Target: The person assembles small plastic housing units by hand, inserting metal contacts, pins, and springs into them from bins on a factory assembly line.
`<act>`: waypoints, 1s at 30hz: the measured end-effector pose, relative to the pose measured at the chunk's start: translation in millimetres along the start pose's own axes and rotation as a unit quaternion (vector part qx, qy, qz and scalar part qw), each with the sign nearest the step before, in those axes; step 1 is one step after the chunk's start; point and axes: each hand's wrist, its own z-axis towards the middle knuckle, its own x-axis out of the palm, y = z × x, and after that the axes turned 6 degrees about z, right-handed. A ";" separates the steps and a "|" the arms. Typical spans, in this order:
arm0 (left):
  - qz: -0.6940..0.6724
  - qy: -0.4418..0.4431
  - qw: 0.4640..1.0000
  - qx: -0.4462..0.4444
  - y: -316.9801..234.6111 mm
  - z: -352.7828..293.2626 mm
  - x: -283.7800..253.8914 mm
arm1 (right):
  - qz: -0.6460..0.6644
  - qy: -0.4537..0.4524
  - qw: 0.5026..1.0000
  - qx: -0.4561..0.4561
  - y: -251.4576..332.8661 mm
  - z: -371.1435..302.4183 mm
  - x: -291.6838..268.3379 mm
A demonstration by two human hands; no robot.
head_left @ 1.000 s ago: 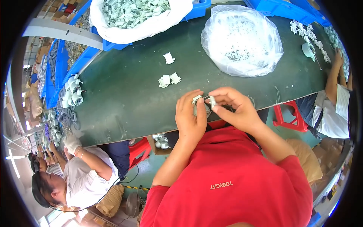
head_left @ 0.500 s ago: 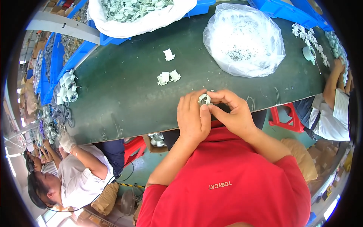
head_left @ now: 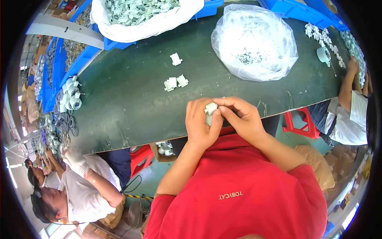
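Observation:
Close in front of me, at the table's near edge, a small pale-white plastic part (head_left: 210, 108) is gripped between the fingers and thumb of my left hand (head_left: 200, 122). My right hand (head_left: 243, 119) meets it from the other side, its thumb and forefinger closed against the part's edge. Whether a smaller piece sits in that pinch is hidden. Farther out on the dark green tabletop lie two similar white plastic parts (head_left: 170, 83) side by side, with a single white plastic part (head_left: 176, 59) beyond them.
A clear plastic bag (head_left: 254, 44) full of small pieces stands at the back right. A white-lined bin (head_left: 145, 30) of pale parts is at the back left. White round fittings (head_left: 71, 95) sit at the left edge. A co-worker (head_left: 85, 187) sits left, another (head_left: 352, 115) right.
The plastic part in my hands has turned, so a rounded face shows instead of its open hollow side. The left co-worker's gloved hand has drawn back from the table edge.

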 end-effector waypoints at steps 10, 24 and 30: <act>-0.048 0.084 0.995 0.000 -5.8 7.0 -11.2 | -0.234 -0.034 0.942 -0.236 2.1 4.4 -5.2; 0.171 0.050 0.982 0.064 -3.6 3.1 -18.1 | -0.545 -0.131 0.817 -0.135 33.8 77.6 -98.3; 0.173 0.034 0.982 0.062 1.8 3.6 -25.5 | -0.533 -0.079 0.829 -0.149 39.6 83.7 -110.9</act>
